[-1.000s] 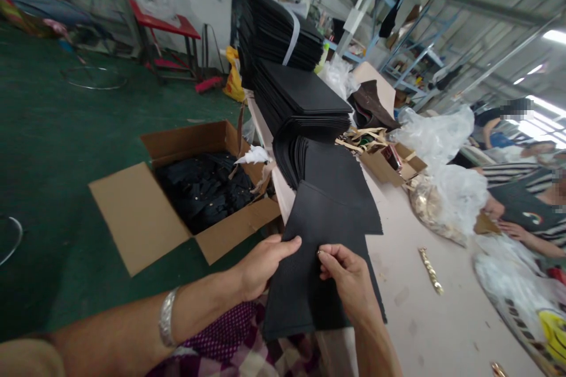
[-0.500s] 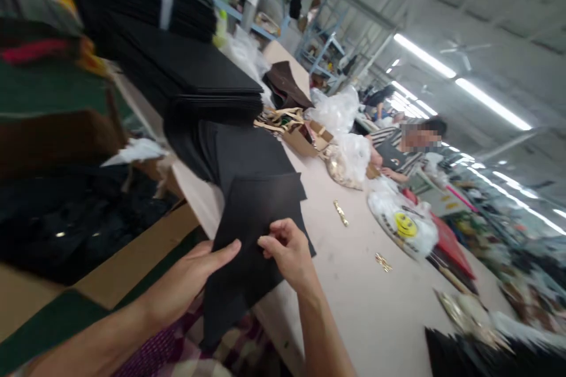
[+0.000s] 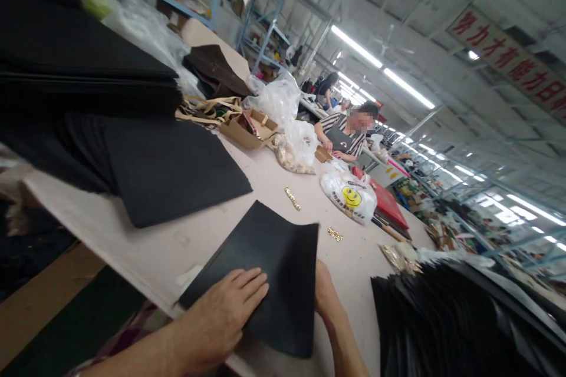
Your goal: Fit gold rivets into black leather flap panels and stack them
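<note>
A smooth black leather-like sheet (image 3: pixel 269 247) lies partly on the table, its right side bent upward. My left hand (image 3: pixel 225 303) rests flat on top of it, fingers stretched out. At the sheet's raised right edge is my right hand (image 3: pixel 323 288), its fingers hidden behind the material, so its grip does not show. To the left, another black sheet (image 3: pixel 177 165) lies beside a thick stack of black sheets (image 3: pixel 88 70). Just beyond the held sheet sit two small clusters of gold-coloured metal pieces, one a short row (image 3: pixel 292 198), the other a loose heap (image 3: pixel 335 234).
A pile of black pieces (image 3: pixel 442 318) stands at the right. Farther back on the pale table (image 3: pixel 145 253) are a cardboard box (image 3: pixel 247 129), a bag of small pieces (image 3: pixel 294 153) and a smiley-face plastic bag (image 3: pixel 351 195). A person (image 3: pixel 347 132) sits across.
The view has swung right. The black sheet has moved away from the stack and turned. My left hand now lies flat on it; my right hand went from pinched above it to behind its right edge.
</note>
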Demonstrator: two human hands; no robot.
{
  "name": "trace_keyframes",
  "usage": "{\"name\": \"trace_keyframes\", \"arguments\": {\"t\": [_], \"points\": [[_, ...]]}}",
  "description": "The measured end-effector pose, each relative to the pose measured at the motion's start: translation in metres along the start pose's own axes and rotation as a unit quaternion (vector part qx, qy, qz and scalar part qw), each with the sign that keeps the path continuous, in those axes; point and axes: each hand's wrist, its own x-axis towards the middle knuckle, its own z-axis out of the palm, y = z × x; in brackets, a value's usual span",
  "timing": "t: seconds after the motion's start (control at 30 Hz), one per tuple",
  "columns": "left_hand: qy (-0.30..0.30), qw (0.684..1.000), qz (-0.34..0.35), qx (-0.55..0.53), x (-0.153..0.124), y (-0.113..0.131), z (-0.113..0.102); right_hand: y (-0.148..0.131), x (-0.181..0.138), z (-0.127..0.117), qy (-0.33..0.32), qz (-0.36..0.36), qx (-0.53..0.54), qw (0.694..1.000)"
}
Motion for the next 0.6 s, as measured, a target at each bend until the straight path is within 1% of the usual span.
{"name": "trace_keyframes", "arguments": {"t": [0.07,0.13,0.23,0.3,0.43,0.6], "points": [[-0.022,1.0,-0.01,0.007,0.0,0.001,0.008,0.029,0.001,-0.014,0.016,0.076,-0.052,0.996],[-0.015,1.0,-0.016,-0.006,-0.002,0.001,0.009,0.059,0.008,-0.031,0.055,0.154,-0.104,0.981],[0.009,1.0,-0.017,-0.023,-0.004,-0.003,0.007,0.096,0.028,-0.054,0.094,0.226,-0.163,0.956],[0.016,0.999,-0.017,-0.024,-0.006,-0.004,0.007,0.114,0.042,-0.064,0.092,0.258,-0.188,0.943],[0.014,1.0,-0.01,-0.021,-0.007,-0.005,0.006,0.135,0.064,-0.067,0.058,0.302,-0.21,0.928],[-0.008,1.0,-0.001,-0.018,-0.006,-0.006,0.003,0.146,0.084,-0.064,0.031,0.329,-0.206,0.921]]}}
